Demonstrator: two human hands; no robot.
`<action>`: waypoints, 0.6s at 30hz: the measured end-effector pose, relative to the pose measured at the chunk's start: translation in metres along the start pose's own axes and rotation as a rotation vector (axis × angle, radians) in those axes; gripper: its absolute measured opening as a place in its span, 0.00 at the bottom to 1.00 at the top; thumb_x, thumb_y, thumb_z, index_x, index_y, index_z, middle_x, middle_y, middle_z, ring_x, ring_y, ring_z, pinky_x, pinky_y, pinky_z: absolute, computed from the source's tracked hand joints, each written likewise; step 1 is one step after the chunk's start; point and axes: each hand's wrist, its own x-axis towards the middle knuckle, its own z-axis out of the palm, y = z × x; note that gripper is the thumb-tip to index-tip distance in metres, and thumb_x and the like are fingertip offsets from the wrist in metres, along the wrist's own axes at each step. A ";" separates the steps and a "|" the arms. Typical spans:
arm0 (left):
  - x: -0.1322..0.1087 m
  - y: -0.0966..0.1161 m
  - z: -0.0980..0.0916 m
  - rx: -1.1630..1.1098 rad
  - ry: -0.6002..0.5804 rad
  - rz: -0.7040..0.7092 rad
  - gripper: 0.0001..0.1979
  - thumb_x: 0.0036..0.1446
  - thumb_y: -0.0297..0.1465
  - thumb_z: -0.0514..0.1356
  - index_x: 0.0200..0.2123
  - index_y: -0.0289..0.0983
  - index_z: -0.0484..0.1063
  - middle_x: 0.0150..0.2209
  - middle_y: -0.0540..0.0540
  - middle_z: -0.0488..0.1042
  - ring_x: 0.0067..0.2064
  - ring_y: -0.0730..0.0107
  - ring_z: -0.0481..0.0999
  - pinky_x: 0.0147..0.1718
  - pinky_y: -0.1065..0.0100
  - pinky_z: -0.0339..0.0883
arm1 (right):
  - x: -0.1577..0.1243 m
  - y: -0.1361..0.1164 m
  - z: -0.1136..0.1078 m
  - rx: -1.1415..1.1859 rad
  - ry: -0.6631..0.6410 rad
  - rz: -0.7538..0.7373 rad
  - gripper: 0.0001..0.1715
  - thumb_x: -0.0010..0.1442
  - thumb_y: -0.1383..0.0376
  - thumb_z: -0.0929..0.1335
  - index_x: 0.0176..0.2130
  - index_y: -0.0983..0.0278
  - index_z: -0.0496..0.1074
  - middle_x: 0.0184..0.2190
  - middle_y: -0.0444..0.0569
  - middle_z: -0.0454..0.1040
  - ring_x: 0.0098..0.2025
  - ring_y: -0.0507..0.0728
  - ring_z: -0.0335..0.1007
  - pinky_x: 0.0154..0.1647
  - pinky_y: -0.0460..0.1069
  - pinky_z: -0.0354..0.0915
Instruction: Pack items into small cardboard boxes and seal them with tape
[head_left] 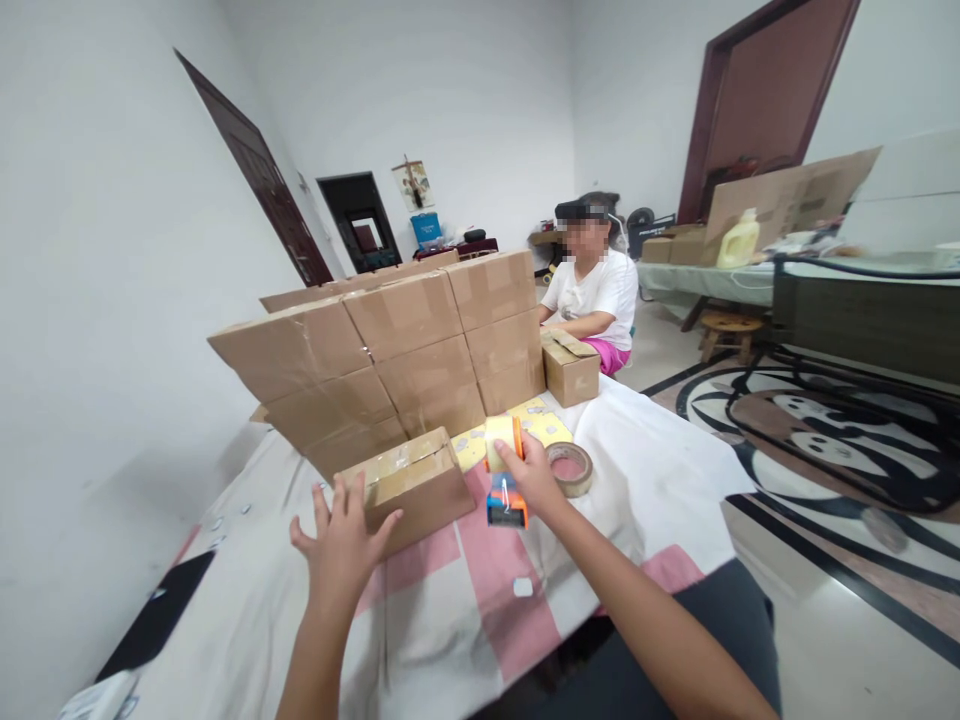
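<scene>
A small cardboard box point(420, 490) lies on the cloth-covered table, a strip of clear tape along its top seam. My left hand point(341, 530) is at the box's near left end, fingers spread; whether they touch it I cannot tell. To the right of the box, my right hand point(531, 470) grips a tape dispenser point(507, 500) with orange and blue parts and a pale tape roll on it. Just beyond that hand rests a loose roll of tape point(579, 468) with a brown core.
Stacked cardboard boxes point(420, 350) form a wall across the table's far side. Another box point(571, 372) stands at its right end, near a seated person point(592, 290) in a white shirt. A small white piece point(523, 587) lies on the pink-and-white tablecloth point(510, 625).
</scene>
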 end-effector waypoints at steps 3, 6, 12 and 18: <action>-0.013 0.023 -0.002 -0.250 0.107 0.106 0.28 0.65 0.47 0.53 0.63 0.39 0.66 0.67 0.34 0.65 0.69 0.43 0.58 0.65 0.40 0.40 | -0.009 -0.005 0.010 0.076 -0.039 0.021 0.21 0.62 0.48 0.67 0.32 0.63 0.67 0.27 0.43 0.67 0.29 0.53 0.62 0.31 0.47 0.63; -0.020 0.046 -0.003 -0.650 0.045 0.190 0.31 0.65 0.50 0.55 0.66 0.45 0.61 0.66 0.37 0.66 0.67 0.46 0.64 0.64 0.44 0.47 | -0.023 -0.010 0.021 0.176 -0.206 0.079 0.24 0.63 0.45 0.66 0.32 0.62 0.66 0.25 0.43 0.66 0.28 0.53 0.63 0.29 0.47 0.63; -0.007 0.077 -0.012 -1.393 -0.202 0.298 0.39 0.60 0.56 0.57 0.68 0.45 0.58 0.70 0.39 0.60 0.70 0.47 0.59 0.66 0.52 0.55 | -0.048 -0.030 0.030 0.396 -0.473 0.159 0.25 0.63 0.45 0.67 0.42 0.65 0.71 0.33 0.47 0.71 0.31 0.53 0.68 0.32 0.48 0.64; -0.009 0.080 -0.021 -1.564 -0.412 0.325 0.40 0.58 0.53 0.62 0.70 0.48 0.56 0.72 0.42 0.55 0.72 0.47 0.53 0.68 0.54 0.54 | -0.057 -0.032 0.024 0.200 -0.558 0.061 0.26 0.66 0.45 0.65 0.43 0.65 0.71 0.35 0.48 0.71 0.35 0.54 0.66 0.36 0.48 0.65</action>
